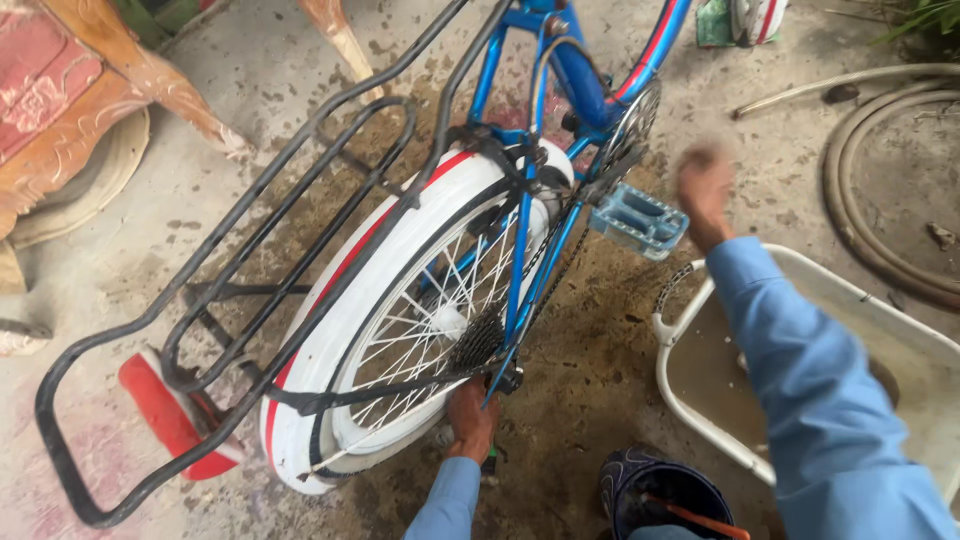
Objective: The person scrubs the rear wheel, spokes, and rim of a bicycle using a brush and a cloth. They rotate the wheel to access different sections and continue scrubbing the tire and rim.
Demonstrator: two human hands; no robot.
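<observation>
at rear axle: left hand (471,418) gripping | right hand (703,190) blurred, can't tell | bicycle (520,180) nose-away

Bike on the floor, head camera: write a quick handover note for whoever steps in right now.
Left hand: low at the rear wheel, by the axle and gear cluster; grip hidden.
Right hand: blurred, in the air beside the blue pedal, holding nothing visible.
Bike: lying on the concrete, black rack towards the camera, chain on the sprockets.
Nearby: white tub at right, dark bucket below.
Done or left: cannot tell from this view.
</observation>
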